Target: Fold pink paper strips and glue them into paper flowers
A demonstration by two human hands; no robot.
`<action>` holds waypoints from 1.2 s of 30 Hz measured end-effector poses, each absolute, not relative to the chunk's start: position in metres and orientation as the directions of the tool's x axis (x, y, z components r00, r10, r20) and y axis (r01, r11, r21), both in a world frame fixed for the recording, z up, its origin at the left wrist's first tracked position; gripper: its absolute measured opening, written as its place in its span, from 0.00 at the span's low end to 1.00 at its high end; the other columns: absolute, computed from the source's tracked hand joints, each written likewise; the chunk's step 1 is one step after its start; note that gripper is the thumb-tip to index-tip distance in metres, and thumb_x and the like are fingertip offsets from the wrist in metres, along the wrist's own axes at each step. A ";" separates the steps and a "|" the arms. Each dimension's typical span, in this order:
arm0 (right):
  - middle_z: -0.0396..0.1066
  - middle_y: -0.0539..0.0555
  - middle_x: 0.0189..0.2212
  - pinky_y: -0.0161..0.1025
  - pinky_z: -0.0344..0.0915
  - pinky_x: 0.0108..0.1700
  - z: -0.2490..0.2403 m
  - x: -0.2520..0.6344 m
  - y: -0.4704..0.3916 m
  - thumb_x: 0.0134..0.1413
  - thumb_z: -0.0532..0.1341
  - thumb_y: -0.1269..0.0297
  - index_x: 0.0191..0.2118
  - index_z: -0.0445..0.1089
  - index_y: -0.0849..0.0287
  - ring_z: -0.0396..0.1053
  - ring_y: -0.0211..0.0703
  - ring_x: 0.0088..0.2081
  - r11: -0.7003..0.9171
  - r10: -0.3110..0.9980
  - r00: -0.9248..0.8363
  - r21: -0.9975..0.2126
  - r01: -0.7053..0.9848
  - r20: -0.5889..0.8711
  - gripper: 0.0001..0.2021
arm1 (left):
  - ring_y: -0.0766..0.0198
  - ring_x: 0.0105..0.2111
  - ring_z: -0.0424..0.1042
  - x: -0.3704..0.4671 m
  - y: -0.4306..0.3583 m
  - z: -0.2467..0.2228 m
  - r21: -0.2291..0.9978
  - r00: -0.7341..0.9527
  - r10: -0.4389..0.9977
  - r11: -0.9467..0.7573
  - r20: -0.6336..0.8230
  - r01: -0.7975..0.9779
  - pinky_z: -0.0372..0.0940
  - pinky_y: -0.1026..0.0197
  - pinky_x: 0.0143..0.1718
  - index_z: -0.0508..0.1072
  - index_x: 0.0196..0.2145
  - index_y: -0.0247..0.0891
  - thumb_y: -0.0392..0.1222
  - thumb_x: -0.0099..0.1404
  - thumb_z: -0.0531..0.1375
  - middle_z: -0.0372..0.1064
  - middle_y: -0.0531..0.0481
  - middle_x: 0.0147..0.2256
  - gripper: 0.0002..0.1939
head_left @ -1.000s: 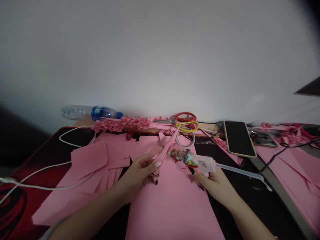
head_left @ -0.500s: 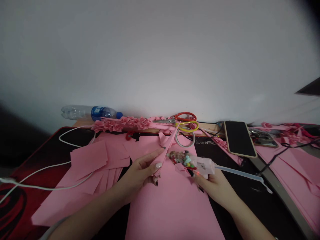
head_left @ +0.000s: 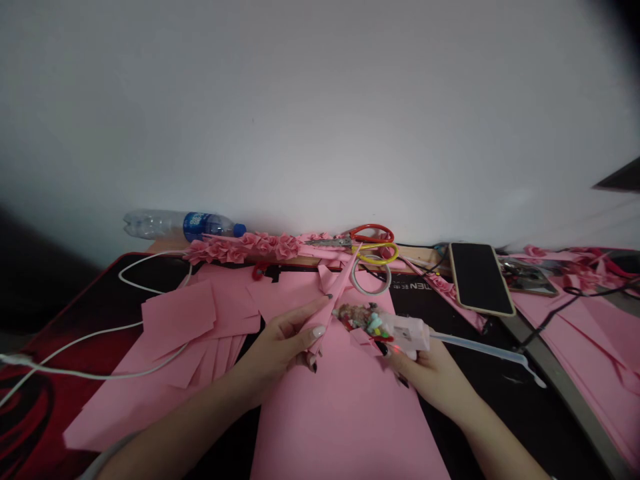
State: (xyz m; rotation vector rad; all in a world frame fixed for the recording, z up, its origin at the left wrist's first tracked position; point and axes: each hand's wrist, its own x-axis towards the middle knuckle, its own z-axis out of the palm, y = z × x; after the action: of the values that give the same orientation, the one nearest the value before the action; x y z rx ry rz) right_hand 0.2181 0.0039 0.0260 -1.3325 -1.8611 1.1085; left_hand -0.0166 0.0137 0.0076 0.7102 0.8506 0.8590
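A home craft corner, I'd say: a pale pink glue gun, pink paper sheets and folded pink paper roses about a black-and-red mat, plus a black-screened phone and a clear, blue-capped plastic bottle.

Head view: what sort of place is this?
Probably a craft desk against a wall: it holds pink paper flowers, scissors and what looks like a glue gun in the right hand.

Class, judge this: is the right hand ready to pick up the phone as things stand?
Probably not: the right hand is occupied with the glue gun, though nothing covers the phone.
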 end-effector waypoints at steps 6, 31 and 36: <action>0.56 0.47 0.20 0.31 0.55 0.22 0.028 0.219 0.003 0.55 0.55 0.62 0.28 0.67 0.60 0.52 0.35 0.21 0.148 0.945 -0.327 -0.865 0.479 -0.019 0.10 | 0.72 0.20 0.61 -0.017 0.013 0.008 0.804 0.375 0.860 0.478 -0.347 -0.352 0.62 0.67 0.24 0.66 0.58 0.43 0.43 0.56 0.68 0.64 0.57 0.22 0.33; 0.55 0.46 0.19 0.31 0.52 0.21 0.031 0.216 0.001 0.55 0.55 0.63 0.23 0.60 0.58 0.53 0.33 0.21 0.176 0.929 -0.369 -0.883 0.435 0.004 0.11 | 0.73 0.20 0.61 -0.016 0.014 0.006 0.805 0.373 0.866 0.467 -0.333 -0.366 0.62 0.67 0.25 0.67 0.57 0.45 0.44 0.56 0.67 0.64 0.58 0.22 0.31; 0.55 0.46 0.19 0.31 0.52 0.20 0.031 0.215 0.001 0.55 0.55 0.63 0.23 0.60 0.58 0.53 0.33 0.20 0.187 0.924 -0.382 -0.885 0.427 0.011 0.11 | 0.73 0.20 0.61 -0.017 0.014 0.006 0.808 0.384 0.865 0.464 -0.324 -0.363 0.61 0.67 0.24 0.67 0.57 0.45 0.44 0.57 0.67 0.63 0.58 0.22 0.31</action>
State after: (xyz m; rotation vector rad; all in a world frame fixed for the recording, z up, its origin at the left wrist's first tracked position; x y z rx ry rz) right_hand 0.2152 0.0012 0.0314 -1.2622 -1.9021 1.1383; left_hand -0.0170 0.0143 0.0056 0.7115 0.8328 0.8718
